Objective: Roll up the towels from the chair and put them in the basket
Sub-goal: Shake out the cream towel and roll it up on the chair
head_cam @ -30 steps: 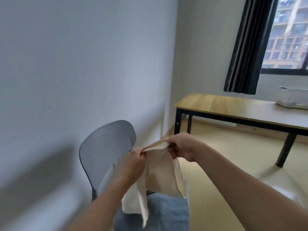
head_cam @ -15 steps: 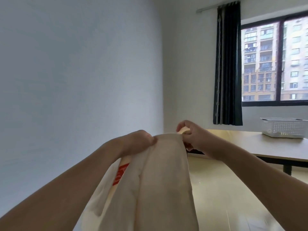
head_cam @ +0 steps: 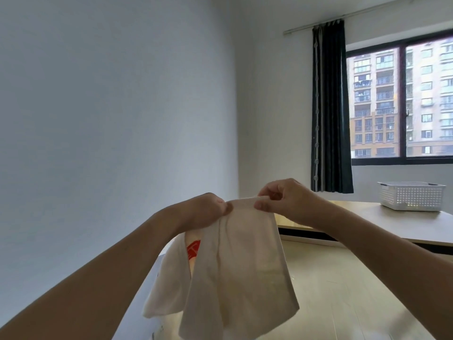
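Observation:
A cream towel (head_cam: 242, 261) with a red mark hangs folded in front of me, held up by its top edge. My left hand (head_cam: 208, 208) pinches the left end of that edge. My right hand (head_cam: 282, 198) pinches the right end between thumb and fingers. The white perforated basket (head_cam: 411, 198) stands on the wooden table (head_cam: 367, 219) at the right, under the window. The chair is out of view.
A blank white wall fills the left half. A dark curtain (head_cam: 329, 106) hangs beside the window (head_cam: 402, 101). Pale wooden floor (head_cam: 343, 290) lies between me and the table.
The view has lifted from the chair to the room. The towel has come up off the chair and hangs at chest height; both hands have kept their hold on its top edge.

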The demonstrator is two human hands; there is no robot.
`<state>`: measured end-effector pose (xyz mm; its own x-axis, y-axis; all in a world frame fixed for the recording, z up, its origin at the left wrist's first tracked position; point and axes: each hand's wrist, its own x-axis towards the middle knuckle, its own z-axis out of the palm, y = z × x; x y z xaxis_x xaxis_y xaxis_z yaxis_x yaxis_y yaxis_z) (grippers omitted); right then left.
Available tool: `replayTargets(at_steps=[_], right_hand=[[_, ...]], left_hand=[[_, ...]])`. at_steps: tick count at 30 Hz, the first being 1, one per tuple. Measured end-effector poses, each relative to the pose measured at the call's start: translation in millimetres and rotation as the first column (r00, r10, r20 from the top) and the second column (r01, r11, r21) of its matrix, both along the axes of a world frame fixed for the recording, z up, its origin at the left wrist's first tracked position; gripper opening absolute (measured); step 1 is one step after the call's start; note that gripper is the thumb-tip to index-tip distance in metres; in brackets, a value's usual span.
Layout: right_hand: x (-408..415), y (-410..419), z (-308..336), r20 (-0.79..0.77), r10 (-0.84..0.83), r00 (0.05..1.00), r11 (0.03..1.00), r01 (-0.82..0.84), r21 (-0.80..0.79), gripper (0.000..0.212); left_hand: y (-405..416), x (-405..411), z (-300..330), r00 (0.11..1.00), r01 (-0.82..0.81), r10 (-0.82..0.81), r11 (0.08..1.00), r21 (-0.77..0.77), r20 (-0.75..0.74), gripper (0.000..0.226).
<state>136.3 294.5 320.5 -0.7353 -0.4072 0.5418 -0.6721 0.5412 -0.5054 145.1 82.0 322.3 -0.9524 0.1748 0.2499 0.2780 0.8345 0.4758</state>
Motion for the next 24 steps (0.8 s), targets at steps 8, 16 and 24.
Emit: replayTargets(at_steps=[8, 16, 24], right_hand=[[-6.2, 10.6, 16.5, -0.264, -0.108, 0.959, 0.994, 0.105, -0.026, 0.010], [-11.5, 41.0, 38.5, -0.640, -0.107, 0.760, 0.883, 0.369, 0.291, 0.011], [-21.4, 99.3, 24.0, -0.734, -0.344, 0.586, 0.735, 0.654, 0.178, 0.028]], left_hand=[[4.6, 20.1, -22.8, 0.980, 0.160, -0.155, 0.987, 0.026, -0.121, 0.023], [38.6, 17.5, -83.7, 0.985, 0.166, -0.171, 0.956, 0.240, 0.000, 0.028], [57.9, 14.1, -98.1, 0.983, 0.132, -0.161, 0.954, 0.268, 0.089, 0.037]])
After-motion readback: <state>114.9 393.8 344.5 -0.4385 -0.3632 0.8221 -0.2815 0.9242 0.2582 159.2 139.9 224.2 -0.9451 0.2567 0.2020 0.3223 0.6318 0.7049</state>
